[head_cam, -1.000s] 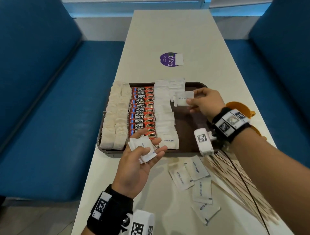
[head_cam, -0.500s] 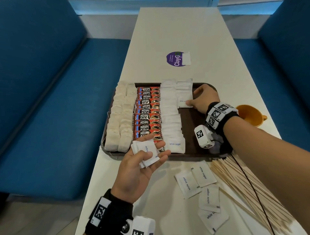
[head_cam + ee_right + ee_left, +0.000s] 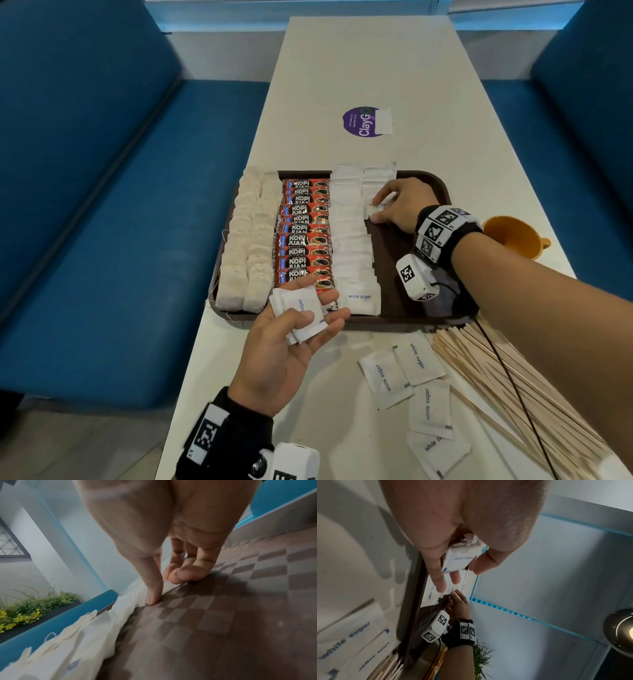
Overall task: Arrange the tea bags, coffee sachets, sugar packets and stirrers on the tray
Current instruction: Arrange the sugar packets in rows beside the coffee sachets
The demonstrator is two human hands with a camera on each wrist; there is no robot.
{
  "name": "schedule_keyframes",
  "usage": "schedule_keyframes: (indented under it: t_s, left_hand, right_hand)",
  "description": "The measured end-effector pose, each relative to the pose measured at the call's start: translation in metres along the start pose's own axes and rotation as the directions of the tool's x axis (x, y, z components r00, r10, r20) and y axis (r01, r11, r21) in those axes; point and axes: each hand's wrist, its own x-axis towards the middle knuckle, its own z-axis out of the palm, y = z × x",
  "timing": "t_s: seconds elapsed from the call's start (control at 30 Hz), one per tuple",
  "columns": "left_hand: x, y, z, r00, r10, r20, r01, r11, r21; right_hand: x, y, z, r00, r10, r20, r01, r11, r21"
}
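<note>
A brown tray [image 3: 442,192] holds two columns of tea bags [image 3: 246,240], a column of red coffee sachets [image 3: 305,236] and a column of white sugar packets [image 3: 352,240]. A second sugar column starts at the tray's far end. There my right hand [image 3: 387,209] [image 3: 163,586] holds one sugar packet [image 3: 376,205] [image 3: 169,588] down on the tray, thumb at its near edge and fingers curled on top. My left hand [image 3: 308,318] [image 3: 458,568] hovers palm up over the tray's near rim. Its thumb clamps a small stack of sugar packets [image 3: 296,305] [image 3: 460,561].
Several loose sugar packets [image 3: 411,383] lie on the white table near me, right of my left hand. A heap of wooden stirrers [image 3: 513,394] fans out at the near right. An orange cup [image 3: 513,236] stands right of the tray. Blue benches flank the table.
My right hand brought its sugar packet down from above the tray onto the second sugar column. The left hand has stayed in place with its stack.
</note>
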Motion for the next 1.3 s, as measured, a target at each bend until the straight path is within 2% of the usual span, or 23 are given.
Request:
schedule_keyframes:
  t_s: [0.1,0.2,0.33,0.5,0.67,0.87,0.97,1.1,1.3]
  left_hand:
    - [-0.002,0.001,0.001,1.000,0.001,0.010,-0.001,1.000,-0.001]
    - [-0.004,0.001,0.003,1.000,0.002,0.010,-0.002,1.000,0.000]
    - [-0.010,0.001,0.009,1.000,0.008,0.025,-0.009,0.999,0.036]
    - [-0.022,0.000,0.020,0.996,0.020,0.086,-0.032,0.989,0.145]
    - [-0.034,-0.001,0.028,0.995,0.033,0.093,-0.055,0.969,0.242]
    - [-0.041,-0.008,0.033,0.997,-0.016,0.080,-0.019,0.911,0.412]
    - [-0.043,-0.012,0.033,0.999,0.022,0.041,-0.037,0.906,0.421]
    - [-0.040,-0.014,0.031,0.995,0.098,-0.021,-0.083,0.919,0.385]
    - [-0.039,-0.013,0.030,0.997,0.065,0.046,-0.077,0.928,0.365]
  right_hand:
    - [-0.007,0.000,-0.004,1.000,-0.019,-0.013,0.020,0.999,0.031]
    - [-0.021,-0.001,-0.014,0.995,-0.046,-0.084,0.051,0.997,0.063]
    - [-0.062,-0.009,-0.028,0.985,-0.107,-0.136,0.128,0.979,0.159]
    - [-0.148,-0.020,-0.033,0.968,-0.248,0.029,0.232,0.938,0.258]
    - [-0.210,-0.012,-0.019,0.956,-0.253,0.147,0.149,0.855,0.497]
    - [-0.237,0.008,-0.003,0.974,-0.201,0.102,0.096,0.781,0.617]
    - [-0.243,0.017,0.003,0.978,-0.173,0.114,0.057,0.751,0.658]
    - [-0.250,0.020,0.008,0.966,-0.170,0.194,-0.021,0.695,0.719]
    - [-0.248,0.020,0.010,0.981,-0.111,0.162,-0.054,0.640,0.767]
